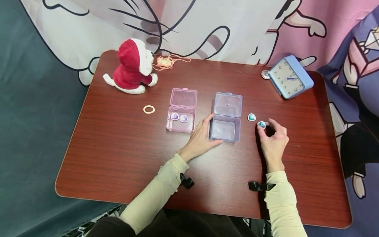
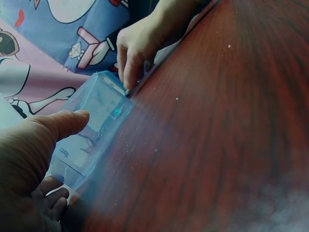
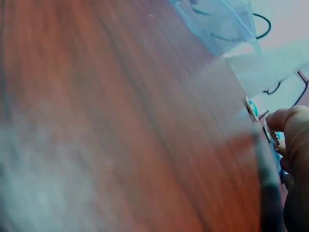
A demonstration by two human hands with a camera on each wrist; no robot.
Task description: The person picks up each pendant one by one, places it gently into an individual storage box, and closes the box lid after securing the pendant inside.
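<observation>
My right hand (image 1: 273, 143) pinches a teal heart-shaped gem (image 1: 262, 124) with a pale beaded rim between thumb and fingertips, right of the boxes. A matching teal heart gem (image 1: 251, 117) lies on the table just beyond it. Around the left side of a clear bluish plastic box (image 1: 225, 128), my left hand (image 1: 201, 135) holds on, its thumb along the front edge. That box has its lid raised backward, and nothing shows inside. In the left wrist view, the thumb lies across the near side of the bluish box (image 2: 91, 125).
Left of my left hand, a pink box (image 1: 181, 128) with its lid up holds two purple heart gems (image 1: 179, 117). Farther left are a cream ring (image 1: 149, 109) and a red-hooded plush toy (image 1: 130, 70). Peach yarn (image 1: 165, 62) and a blue clock (image 1: 290, 77) stand at the back.
</observation>
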